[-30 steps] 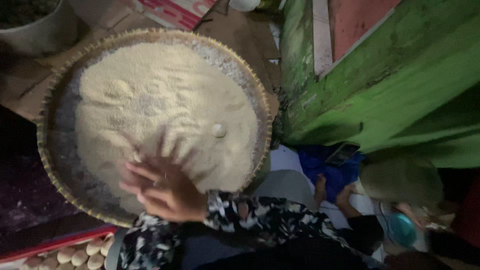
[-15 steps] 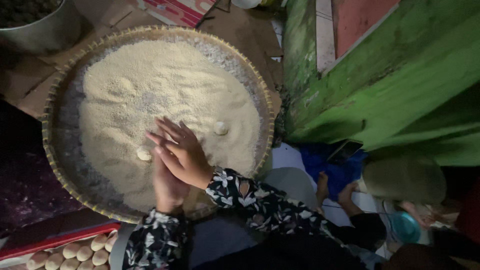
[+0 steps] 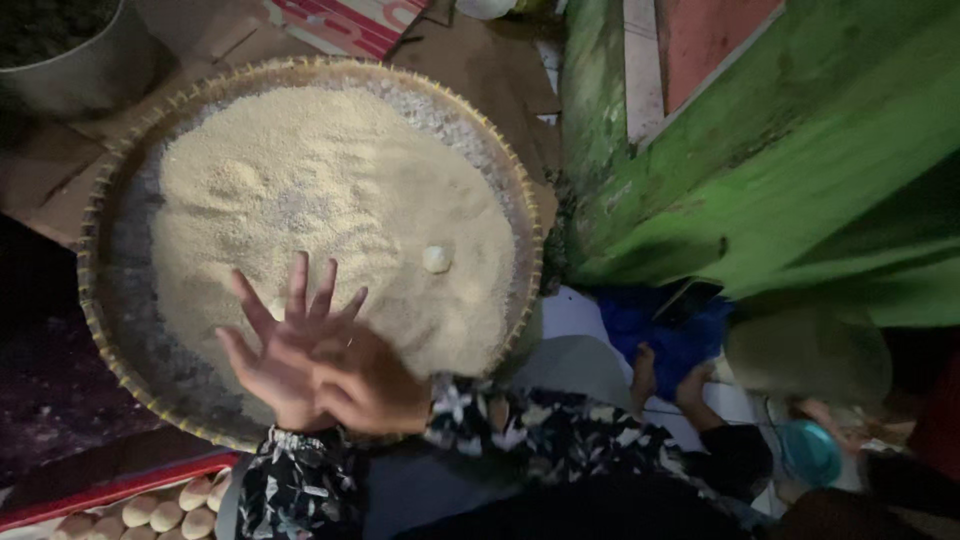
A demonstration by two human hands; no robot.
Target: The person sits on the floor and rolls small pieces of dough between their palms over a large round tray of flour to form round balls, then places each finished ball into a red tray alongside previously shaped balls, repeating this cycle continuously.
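Since half a second ago both hands have slid down toward the near rim of the tray, and the small ball that lay by the left hand is now mostly hidden behind the fingers.

Green wall (image 3: 800, 170) fills the right side. Left of it lies the round woven tray (image 3: 110, 330), heaped with pale crumbs (image 3: 330, 200) that cover most of its bed; a bare grey band shows along the left and near edges. Beyond the tray stands a grey pot (image 3: 90, 70) at the top left, and a red patterned sheet (image 3: 345, 22) lies at the top.

Over the near part of the tray the left hand (image 3: 275, 350) is spread wide, fingers fanned, palm down just above the crumbs, holding nothing. The right hand (image 3: 370, 385) lies against its back, loosely curled; whether it holds anything I cannot tell. Both wrists wear dark flowered sleeves (image 3: 300, 490).

One crumbed ball (image 3: 436, 259) rests on the crumbs, right of the hands and apart from them. Pale balls (image 3: 160, 510) sit in a row at the bottom left
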